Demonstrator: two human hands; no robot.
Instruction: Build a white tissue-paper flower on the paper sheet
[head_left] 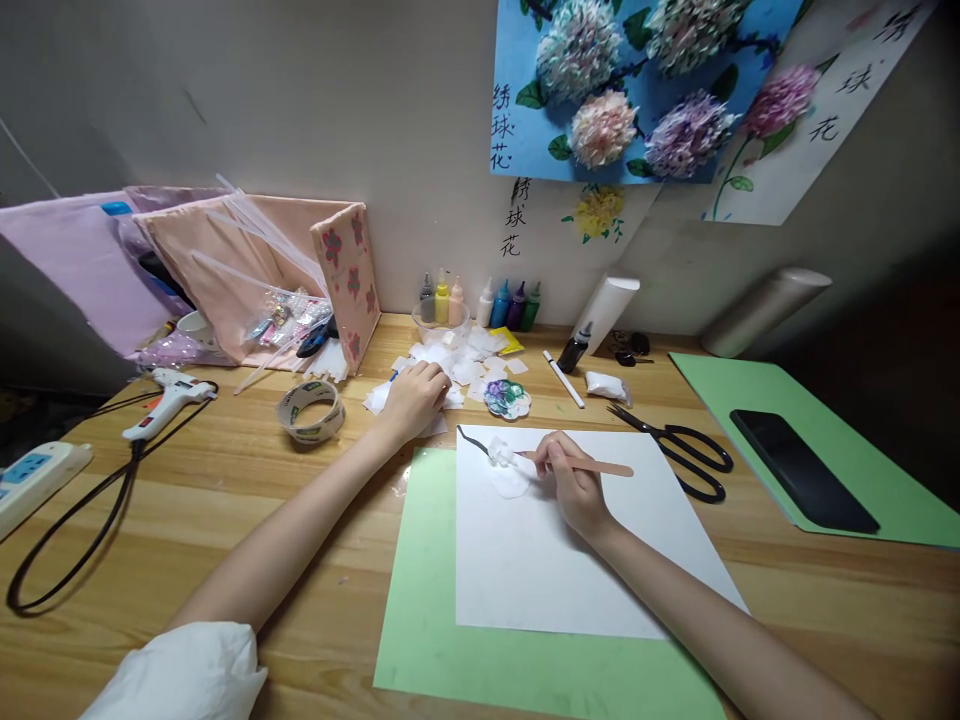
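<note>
In my right hand (pixel 574 485) is a flat wooden craft stick (pixel 611 467), gripped like a pen. Its tip meets a small white tissue-like clump (pixel 504 455) on the white paper (pixel 570 580). A dark painted stem (pixel 472 438) runs from the paper's upper left corner to that clump. My left hand (pixel 416 400) reaches over a loose pile of small white paper squares (pixel 469 355), fingers curled down into it; whatever they pinch is hidden. Right of the pile lies a round paint-stained palette (pixel 508 398) in purple and green. Green card (pixel 420 600) lies beneath the white paper.
Black scissors (pixel 686 455) lie right of the paper, near a phone (pixel 799 470) on green card. A tape roll (pixel 311 410), a corded glue gun (pixel 169 400) and a pink fabric box (pixel 255 270) stand left. Several paint bottles (pixel 499 303) line the wall below flower pictures (pixel 600 130).
</note>
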